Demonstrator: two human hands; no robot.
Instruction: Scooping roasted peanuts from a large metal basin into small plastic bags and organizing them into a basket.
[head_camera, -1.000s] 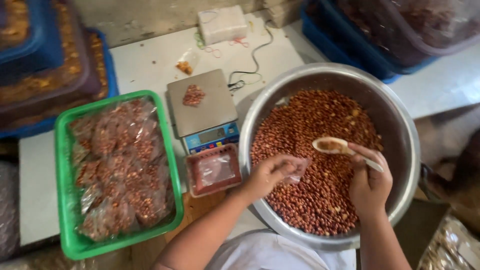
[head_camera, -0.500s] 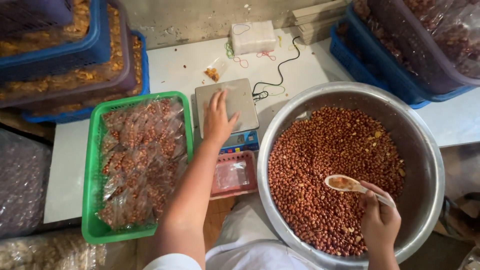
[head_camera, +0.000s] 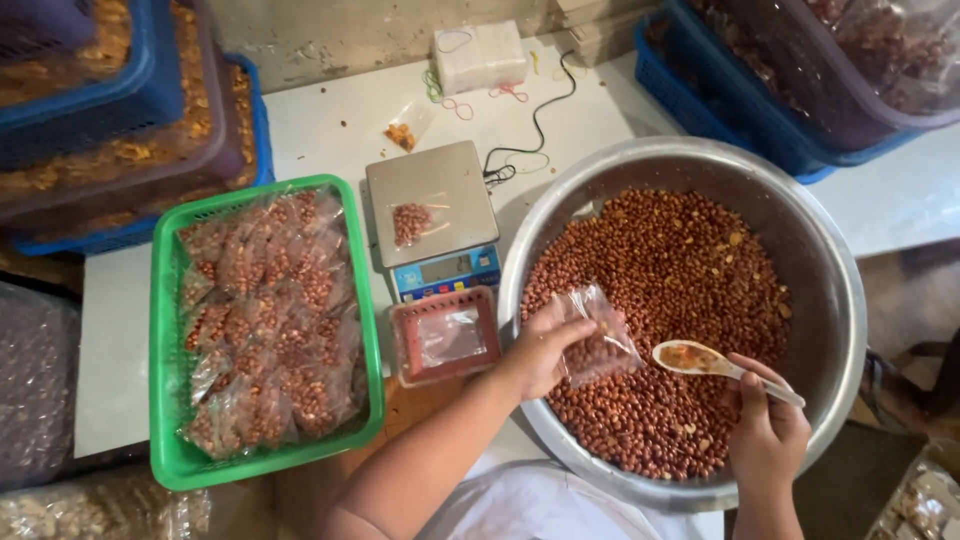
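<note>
My left hand holds a small clear plastic bag with some peanuts in it, over the near left part of a big steel bowl full of reddish peanuts. My right hand grips a pale spoon by its handle; the spoon's scoop carries a few nuts and hovers just right of the bag. A small filled bag lies on the platform of a digital scale left of the bowl.
A green basket packed with several filled peanut bags sits at the left. A small red tray with empty bags lies below the scale. Blue crates and stacked tubs of snacks line the back and left.
My left hand left the scale, where a small filled bag now lies, and came back over the bowl holding another bag. The spoon stayed over the nuts.
</note>
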